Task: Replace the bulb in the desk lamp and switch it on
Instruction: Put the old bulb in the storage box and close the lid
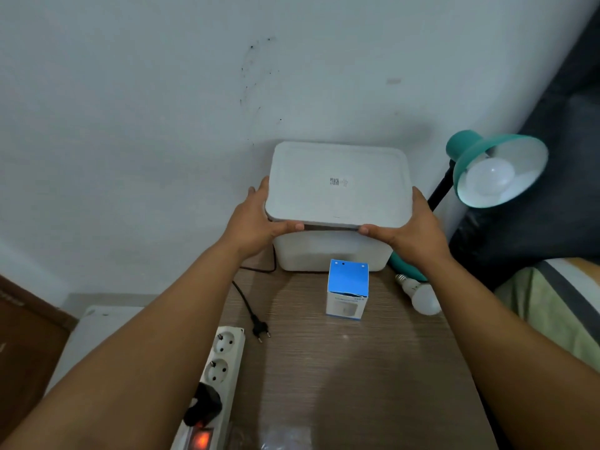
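Head view: a bulb (pixel 492 177) is seen seated in the teal lamp (pixel 500 170) at the right of the frame, with the shade tilted toward the camera. It cannot be told whether this bulb is the new one or the old; it does not appear to be lit. A second bulb (pixel 422 295) lies loose on the surface (pixel 357 368), just below the lamp's base at the right, its screw cap pointing to the upper left. A blue and white carton (pixel 347 289) stands upright at the middle of the surface, just in front of a white box (pixel 331 251).

A black plug (pixel 261 329) lies unconnected on the surface beside a power strip (pixel 220 362) at the lower left, whose switch glows orange. If this plug belongs to the lamp, as seems likely, the swap may be judged done or nearly so, while the plugging in and switching on are left.

The lid (pixel 337 183) of the white box is held at its two near corners. The left hand (pixel 256 219) is set on the lid's left corner, thumb along the front edge and fingers up the side. The right hand (pixel 412 225) mirrors it on the right corner. Both grips are closed on the lid, whose front edge sits slightly raised off the box. Both forearms are stretched forward from the lower corners of the frame, converging toward the box against the wall.
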The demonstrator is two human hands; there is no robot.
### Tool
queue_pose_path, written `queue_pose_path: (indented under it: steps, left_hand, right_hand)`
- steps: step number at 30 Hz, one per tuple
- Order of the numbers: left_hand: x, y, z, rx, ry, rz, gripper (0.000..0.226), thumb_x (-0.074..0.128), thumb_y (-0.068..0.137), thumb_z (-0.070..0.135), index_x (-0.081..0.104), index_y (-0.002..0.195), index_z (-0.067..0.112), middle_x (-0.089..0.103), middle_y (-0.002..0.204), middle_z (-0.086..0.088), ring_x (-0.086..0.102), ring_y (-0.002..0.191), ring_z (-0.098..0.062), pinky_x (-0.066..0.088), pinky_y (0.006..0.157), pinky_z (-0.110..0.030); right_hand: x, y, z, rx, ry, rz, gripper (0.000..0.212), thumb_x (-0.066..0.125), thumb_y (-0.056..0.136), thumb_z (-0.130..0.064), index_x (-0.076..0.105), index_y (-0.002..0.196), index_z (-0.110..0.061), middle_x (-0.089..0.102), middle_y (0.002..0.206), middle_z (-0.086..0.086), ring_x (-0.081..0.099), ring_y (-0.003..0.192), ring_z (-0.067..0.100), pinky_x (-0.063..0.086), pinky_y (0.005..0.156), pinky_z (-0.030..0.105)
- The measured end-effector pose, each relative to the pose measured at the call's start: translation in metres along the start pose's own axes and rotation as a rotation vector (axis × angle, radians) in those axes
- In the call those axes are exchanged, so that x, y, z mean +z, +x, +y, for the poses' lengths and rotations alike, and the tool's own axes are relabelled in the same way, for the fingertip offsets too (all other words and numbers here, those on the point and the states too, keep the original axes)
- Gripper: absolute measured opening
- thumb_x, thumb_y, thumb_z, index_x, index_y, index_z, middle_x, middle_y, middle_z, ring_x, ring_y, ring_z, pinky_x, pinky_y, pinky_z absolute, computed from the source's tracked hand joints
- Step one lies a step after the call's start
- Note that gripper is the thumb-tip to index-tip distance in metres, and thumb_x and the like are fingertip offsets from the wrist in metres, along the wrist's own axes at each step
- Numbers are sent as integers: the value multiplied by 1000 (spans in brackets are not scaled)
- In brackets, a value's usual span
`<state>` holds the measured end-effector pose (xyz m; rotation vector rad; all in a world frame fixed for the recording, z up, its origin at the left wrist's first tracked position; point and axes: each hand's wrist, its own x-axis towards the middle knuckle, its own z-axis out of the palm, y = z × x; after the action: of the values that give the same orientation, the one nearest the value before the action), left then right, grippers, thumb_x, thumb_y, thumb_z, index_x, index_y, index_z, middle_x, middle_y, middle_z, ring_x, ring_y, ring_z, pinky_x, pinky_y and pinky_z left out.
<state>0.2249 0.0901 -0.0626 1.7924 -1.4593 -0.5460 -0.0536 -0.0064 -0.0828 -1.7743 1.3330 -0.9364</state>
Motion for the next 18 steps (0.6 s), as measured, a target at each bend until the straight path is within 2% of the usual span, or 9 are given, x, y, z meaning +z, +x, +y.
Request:
queue_pose_path:
  steps: [3, 6, 10, 13, 15, 18]
  left_hand:
    - [-3, -21, 7, 7, -34, 7, 95, 89, 69, 43, 35, 147, 44, 55, 136, 8, 50, 122, -10, 45, 99, -30]
    - [-1, -55, 18, 16, -47, 22, 93, 88, 70, 43, 33, 145, 49, 55, 136, 12, 50, 118, -5, 44, 88, -19]
    - [5, -105, 31, 40, -73, 43, 91, 89, 69, 42, 34, 139, 57, 56, 135, 15, 55, 120, -7, 49, 94, -26]
    - [12, -143, 42, 30, -99, 47, 91, 90, 68, 38, 31, 128, 71, 56, 133, 23, 52, 113, 13, 45, 90, -15]
    - [18, -169, 47, 36, -98, 45, 93, 91, 68, 35, 28, 123, 78, 54, 128, 30, 47, 109, 23, 41, 83, -4]
    - [32, -205, 46, 17, -134, 19, 94, 91, 69, 29, 32, 134, 64, 54, 126, 31, 46, 108, 29, 39, 78, 3]
  right_hand:
    - [-6, -18, -2, -6, 11, -9, 103, 92, 46, -60, 44, 133, -33, 55, 132, -11, 52, 122, 15, 45, 94, 34]
    - [-17, -47, -6, -45, 16, -10, 101, 94, 51, -51, 42, 137, -33, 54, 136, -8, 50, 121, 12, 44, 92, 32]
    - [-34, -94, -8, -87, 41, -26, 94, 95, 55, -41, 43, 134, -36, 57, 126, -15, 51, 113, 6, 42, 85, 26]
    - [-47, -131, -1, -80, 49, -42, 97, 95, 54, -46, 43, 136, -39, 58, 128, -12, 55, 114, 9, 45, 87, 28]
    - [-54, -155, 6, -70, 45, -52, 102, 95, 54, -47, 40, 140, -39, 57, 130, -14, 54, 115, 9, 44, 87, 28]
    - [-59, -189, 22, -48, 9, -75, 108, 94, 53, -52, 37, 144, -39, 56, 133, -11, 54, 119, 12, 46, 89, 31]
